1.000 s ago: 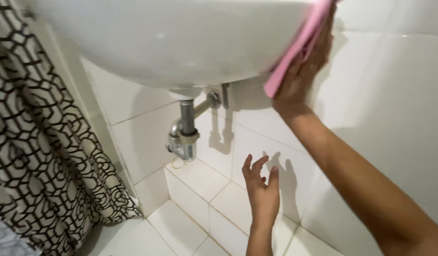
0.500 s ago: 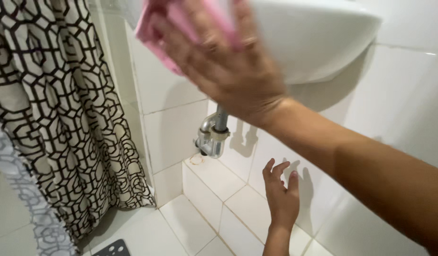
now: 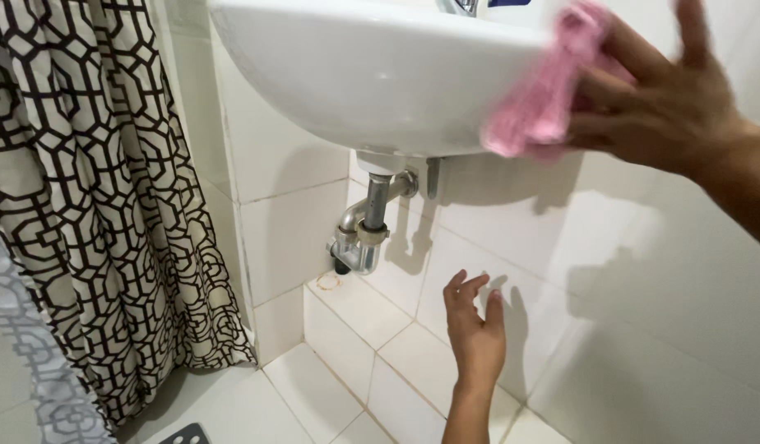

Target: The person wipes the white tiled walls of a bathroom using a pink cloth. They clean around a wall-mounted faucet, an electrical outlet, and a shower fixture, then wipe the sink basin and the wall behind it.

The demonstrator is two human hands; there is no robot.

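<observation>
View from below a wall-mounted sink [image 3: 372,82]. The right hand [image 3: 660,115], fingers spread, presses a pink cloth [image 3: 540,107] flat against the sink's outer right side; the cloth is pinned under the palm and fingers rather than clenched in a fist, and its image is motion-blurred. The left hand [image 3: 476,337] hangs well below the right, open with fingers loosely splayed, holding nothing, its palm close against the white wall tiles [image 3: 643,345]; whether it touches them cannot be told. Left of and above the left hand, a chrome drain pipe [image 3: 363,234] descends from the sink's underside and bends into the wall. Far left of both hands hangs a shower curtain [image 3: 92,205] with a black geometric pattern on cream.
</observation>
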